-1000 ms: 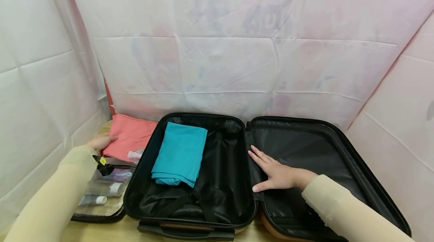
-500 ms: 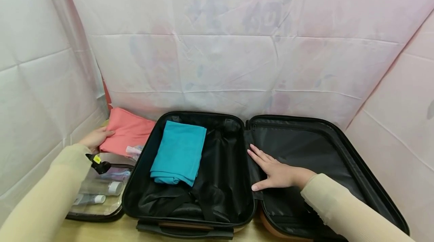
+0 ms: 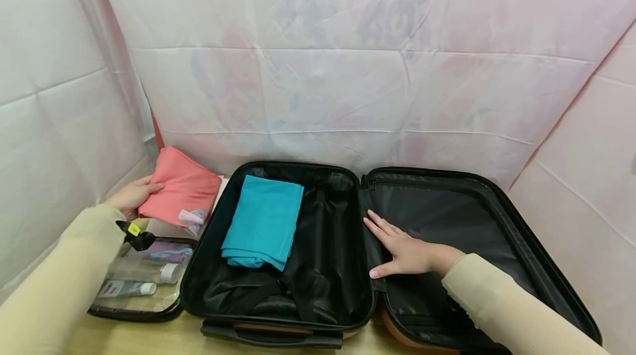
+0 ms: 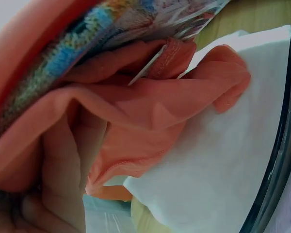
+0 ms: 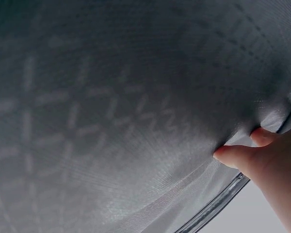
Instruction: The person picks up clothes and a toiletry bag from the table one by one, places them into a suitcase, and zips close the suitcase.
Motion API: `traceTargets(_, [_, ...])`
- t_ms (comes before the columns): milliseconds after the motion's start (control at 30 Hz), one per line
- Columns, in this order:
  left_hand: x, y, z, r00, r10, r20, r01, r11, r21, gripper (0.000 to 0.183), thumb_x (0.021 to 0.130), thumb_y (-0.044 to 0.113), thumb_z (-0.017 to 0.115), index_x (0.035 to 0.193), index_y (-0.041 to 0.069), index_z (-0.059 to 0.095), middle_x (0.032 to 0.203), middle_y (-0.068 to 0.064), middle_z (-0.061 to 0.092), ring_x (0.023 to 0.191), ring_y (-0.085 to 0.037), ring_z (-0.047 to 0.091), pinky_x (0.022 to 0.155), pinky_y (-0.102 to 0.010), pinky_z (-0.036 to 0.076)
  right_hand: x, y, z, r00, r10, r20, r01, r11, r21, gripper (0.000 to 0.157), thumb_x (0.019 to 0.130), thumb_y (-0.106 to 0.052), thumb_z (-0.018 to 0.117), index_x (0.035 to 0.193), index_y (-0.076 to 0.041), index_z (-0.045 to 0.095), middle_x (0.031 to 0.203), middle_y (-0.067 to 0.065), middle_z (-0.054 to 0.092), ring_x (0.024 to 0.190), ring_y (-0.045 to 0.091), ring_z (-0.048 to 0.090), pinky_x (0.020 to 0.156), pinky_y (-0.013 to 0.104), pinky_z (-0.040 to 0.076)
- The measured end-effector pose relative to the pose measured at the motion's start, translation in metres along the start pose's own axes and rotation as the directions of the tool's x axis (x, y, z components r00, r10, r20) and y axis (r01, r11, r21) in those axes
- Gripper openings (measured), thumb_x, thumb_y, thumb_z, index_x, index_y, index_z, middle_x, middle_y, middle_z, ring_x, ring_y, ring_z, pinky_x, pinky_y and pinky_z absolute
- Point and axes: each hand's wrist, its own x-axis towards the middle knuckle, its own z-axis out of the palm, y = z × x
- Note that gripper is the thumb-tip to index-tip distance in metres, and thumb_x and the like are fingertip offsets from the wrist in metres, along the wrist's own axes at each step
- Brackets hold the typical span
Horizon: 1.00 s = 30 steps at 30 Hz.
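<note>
My left hand grips the left edge of a folded coral garment at the far left, beside the suitcase. In the left wrist view its fingers curl under the coral cloth, and a colourful print shows on the underside. A white cloth lies beneath. The black-lined suitcase lies spread open, with a folded teal cloth in its left half. My right hand, fingers spread, rests on the lining of the right half near the hinge; the right wrist view shows thumb and a fingertip against dark patterned lining.
A clear, black-edged toiletry bag lies left of the suitcase, holding a capped bottle, a tube and a purple item. A small clear packet sits by the coral garment. Hanging white sheets enclose the back and sides.
My left hand has drawn the coral garment a little to the left and tilted it up, baring white material beside the suitcase. The right hand stays where it was.
</note>
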Motion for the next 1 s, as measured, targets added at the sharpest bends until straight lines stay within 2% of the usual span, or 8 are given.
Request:
traceTargets(500, [-0.004, 0.01, -0.002, 1.0, 0.024, -0.009, -0.024, 1.0, 0.016, 0.064, 0.102, 0.028, 0.031, 0.147, 0.005, -0.009, 0.085, 0.004, 0.058, 0.068, -0.015, 0.064, 0.061, -0.034, 0.054, 0.002, 0.002, 0.001, 1.0, 0.006, 0.001, -0.006, 1.0, 0.0, 0.102, 0.083, -0.053, 0.063, 0.15, -0.006, 0.002, 0.154, 0.013, -0.014, 0.138, 0.041, -0.001, 0.101, 0.067, 0.011])
traceTargets(1000, [-0.012, 0.024, -0.001, 0.999, 0.044, -0.01, -0.044, 0.999, -0.002, 0.065, 0.102, 0.028, 0.033, 0.148, 0.007, -0.007, 0.089, 0.005, 0.057, 0.072, -0.014, 0.063, 0.064, -0.031, 0.054, 0.002, 0.001, 0.0, 1.0, 0.016, 0.002, -0.016, 1.0, 0.002, 0.103, 0.082, -0.054, 0.063, 0.15, -0.006, 0.002, 0.154, 0.013, -0.014, 0.138, 0.042, -0.002, 0.101, 0.067, 0.01])
